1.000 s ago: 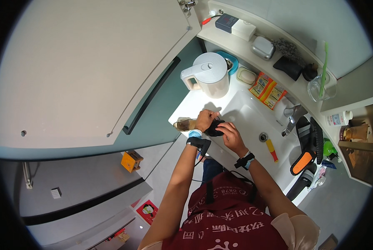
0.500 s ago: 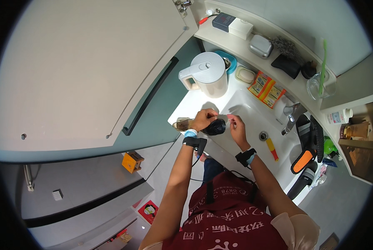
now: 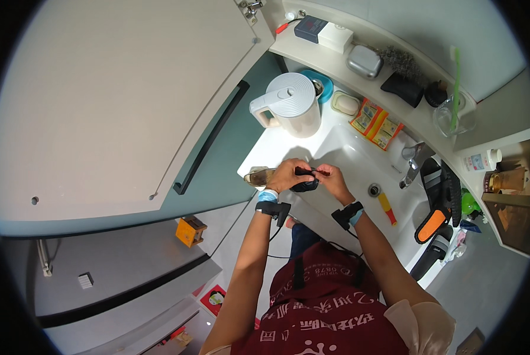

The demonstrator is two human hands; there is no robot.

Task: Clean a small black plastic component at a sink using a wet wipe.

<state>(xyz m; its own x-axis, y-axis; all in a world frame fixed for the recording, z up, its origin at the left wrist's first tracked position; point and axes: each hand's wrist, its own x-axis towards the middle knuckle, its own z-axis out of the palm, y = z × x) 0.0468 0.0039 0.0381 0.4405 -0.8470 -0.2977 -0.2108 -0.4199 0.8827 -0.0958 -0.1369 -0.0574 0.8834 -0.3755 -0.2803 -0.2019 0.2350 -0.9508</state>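
Note:
A long thing lies across the counter's front corner, with a clear brownish end [image 3: 257, 177] on the left and a black shiny, rounded part [image 3: 304, 186] on the right. Its kind is not clear. My left hand [image 3: 285, 176] lies over its middle, with thumb and fingers closed on the black part. From the other side my right hand [image 3: 335, 180] pinches the black part's upper edge, its fingertips close to those of the left. The fingers cover much of the thing. Both wrists wear black straps.
The white sink [image 3: 359, 160] holds a yellow-and-red stick [image 3: 387, 208]. A white lidded jug [image 3: 294, 106], soap dish [image 3: 346, 104] and orange packet [image 3: 375, 124] stand behind. Right are the faucet [image 3: 417, 161] and black slippers [image 3: 435, 201]. A large cabinet door [image 3: 117, 106] fills the upper left.
My right hand has moved left from beside the black part and now pinches its edge. My left fingers have shifted toward the right hand.

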